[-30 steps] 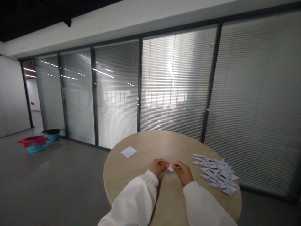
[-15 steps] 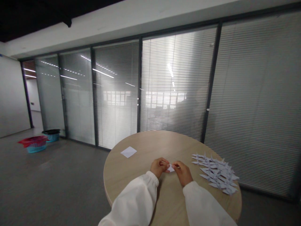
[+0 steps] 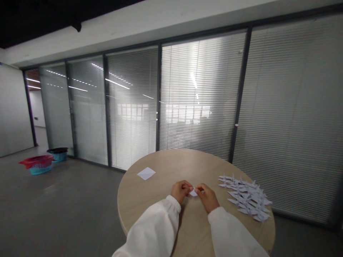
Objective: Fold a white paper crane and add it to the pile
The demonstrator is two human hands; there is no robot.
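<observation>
While the left hand (image 3: 181, 190) and right hand (image 3: 208, 197) pinch a folded paper (image 3: 193, 193), fingers together on it, over the surface (image 3: 158, 160), paper cranes (image 3: 248, 198) lie right and a square sheet (image 3: 146, 173) far. Far left on the floor (image 3: 80, 207), a red-rimmed blue basket (image 3: 37, 170) and a black-rimmed blue tub (image 3: 59, 156) stand, their contents hidden.

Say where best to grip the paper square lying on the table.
Probably at its nearest corner, coming from above and the person's side: the paper square lies flat on the round table, so a corner gives the easiest edge to lift.
</observation>
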